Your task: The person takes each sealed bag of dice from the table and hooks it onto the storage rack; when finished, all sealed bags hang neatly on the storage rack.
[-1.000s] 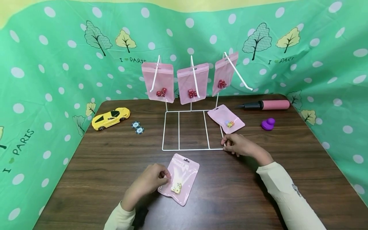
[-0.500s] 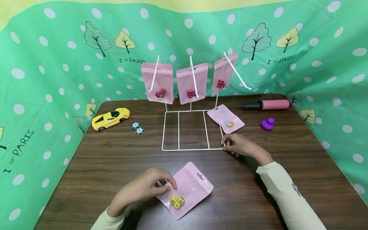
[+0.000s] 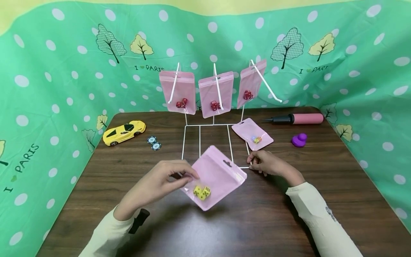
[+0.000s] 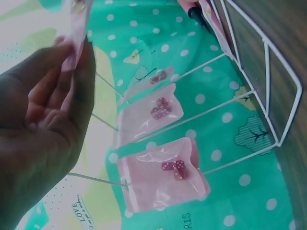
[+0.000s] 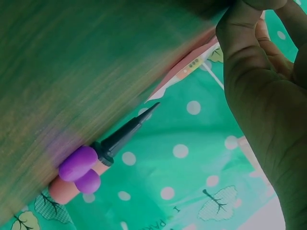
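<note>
My left hand point(image 3: 157, 182) pinches the left edge of a pink zip bag point(image 3: 221, 178) with yellow dice point(image 3: 201, 193) inside. The bag is raised above the table, overlapping the front of a white wire rack point(image 3: 230, 142) in the head view; in the left wrist view the bag point(image 4: 78, 26) shows edge-on. At the rack's front right corner, my right hand point(image 3: 269, 166) grips the base wire between thumb and fingers. Three pink bags with red dice hang from the hooks: left point(image 3: 188, 85), middle point(image 3: 207, 91) and right point(image 3: 247, 82).
Another pink bag point(image 3: 248, 129) with multicoloured dice lies across the rack base's right side. To the left are a yellow toy car point(image 3: 123, 132) and two poker chips point(image 3: 156, 146). A pink and black hand pump point(image 3: 306, 118) and a purple toy duck point(image 3: 299, 140) stand right.
The left hand has turned the pink bag over, its dice now showing yellow, then lifted it off the table toward the rack. My right hand has stayed at the rack's corner.
</note>
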The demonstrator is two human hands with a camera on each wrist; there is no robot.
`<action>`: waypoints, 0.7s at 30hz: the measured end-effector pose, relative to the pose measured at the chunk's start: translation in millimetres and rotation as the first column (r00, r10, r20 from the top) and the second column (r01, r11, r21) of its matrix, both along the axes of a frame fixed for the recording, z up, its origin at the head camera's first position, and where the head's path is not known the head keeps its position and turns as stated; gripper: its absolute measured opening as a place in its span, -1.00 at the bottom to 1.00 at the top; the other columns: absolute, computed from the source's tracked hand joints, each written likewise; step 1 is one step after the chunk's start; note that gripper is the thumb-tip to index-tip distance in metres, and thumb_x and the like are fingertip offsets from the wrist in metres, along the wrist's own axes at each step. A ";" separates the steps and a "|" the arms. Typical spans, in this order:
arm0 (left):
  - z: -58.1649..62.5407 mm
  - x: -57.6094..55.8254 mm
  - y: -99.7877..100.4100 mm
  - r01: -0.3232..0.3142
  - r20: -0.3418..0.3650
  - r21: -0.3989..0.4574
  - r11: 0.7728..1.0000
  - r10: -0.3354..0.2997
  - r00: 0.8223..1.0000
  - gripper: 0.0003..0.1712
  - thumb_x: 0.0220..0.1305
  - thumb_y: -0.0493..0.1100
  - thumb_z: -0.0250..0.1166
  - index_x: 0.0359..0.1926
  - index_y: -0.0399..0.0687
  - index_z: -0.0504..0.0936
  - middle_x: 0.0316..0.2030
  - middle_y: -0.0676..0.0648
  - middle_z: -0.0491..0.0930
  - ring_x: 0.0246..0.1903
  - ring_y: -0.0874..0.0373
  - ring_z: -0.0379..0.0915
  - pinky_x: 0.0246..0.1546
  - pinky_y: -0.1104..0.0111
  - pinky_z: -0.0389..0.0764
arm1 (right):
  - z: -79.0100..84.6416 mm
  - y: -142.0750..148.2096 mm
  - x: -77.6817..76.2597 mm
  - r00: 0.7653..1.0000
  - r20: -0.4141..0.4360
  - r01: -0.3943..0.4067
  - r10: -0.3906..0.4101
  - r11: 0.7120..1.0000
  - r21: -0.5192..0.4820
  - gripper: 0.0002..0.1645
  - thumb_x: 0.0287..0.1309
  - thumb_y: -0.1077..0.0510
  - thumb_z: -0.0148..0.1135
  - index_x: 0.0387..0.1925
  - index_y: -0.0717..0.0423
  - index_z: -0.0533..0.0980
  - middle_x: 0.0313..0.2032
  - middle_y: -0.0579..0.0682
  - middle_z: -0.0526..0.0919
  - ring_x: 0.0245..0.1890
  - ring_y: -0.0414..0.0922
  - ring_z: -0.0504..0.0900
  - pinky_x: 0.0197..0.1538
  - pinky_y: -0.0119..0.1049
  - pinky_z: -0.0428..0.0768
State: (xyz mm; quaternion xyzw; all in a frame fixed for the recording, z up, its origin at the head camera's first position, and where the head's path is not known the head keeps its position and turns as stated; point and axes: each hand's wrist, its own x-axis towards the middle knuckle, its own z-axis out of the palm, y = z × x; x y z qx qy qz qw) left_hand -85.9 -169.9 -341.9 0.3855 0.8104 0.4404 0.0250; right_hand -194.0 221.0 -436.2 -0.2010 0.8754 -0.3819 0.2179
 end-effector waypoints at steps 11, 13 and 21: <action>29.2 -17.5 16.9 -0.106 -0.036 0.181 0.978 0.114 0.993 -0.75 0.43 -0.45 0.39 0.02 -0.13 0.82 -0.04 -0.01 0.76 -0.16 0.12 0.65 -0.22 0.33 0.73 | 0.7 -0.6 1.4 1.000 -0.004 -0.006 0.005 1.000 -0.011 -0.89 0.41 0.39 0.32 -0.12 0.35 0.54 -0.52 -0.04 0.51 -0.64 -0.16 0.50 -0.57 -0.26 0.56; 33.3 -20.2 20.6 -0.127 -0.024 0.196 0.972 0.134 0.991 -0.75 0.43 -0.44 0.40 0.03 -0.15 0.82 -0.04 -0.04 0.76 -0.19 0.11 0.65 -0.25 0.34 0.72 | 0.6 -0.9 1.3 1.000 0.000 -0.005 0.005 1.000 -0.012 -0.88 0.41 0.39 0.32 -0.11 0.37 0.54 -0.52 -0.04 0.51 -0.64 -0.16 0.51 -0.57 -0.26 0.56; 36.3 -34.6 27.8 -0.209 0.091 0.236 0.949 0.193 0.977 -0.72 0.40 -0.44 0.43 0.09 -0.26 0.78 -0.03 -0.16 0.74 -0.30 0.08 0.64 -0.30 0.39 0.69 | 1.0 -0.1 -0.1 1.000 0.015 0.003 -0.003 1.000 -0.006 -0.87 0.41 0.38 0.33 -0.10 0.36 0.55 -0.51 -0.03 0.51 -0.64 -0.17 0.51 -0.56 -0.27 0.56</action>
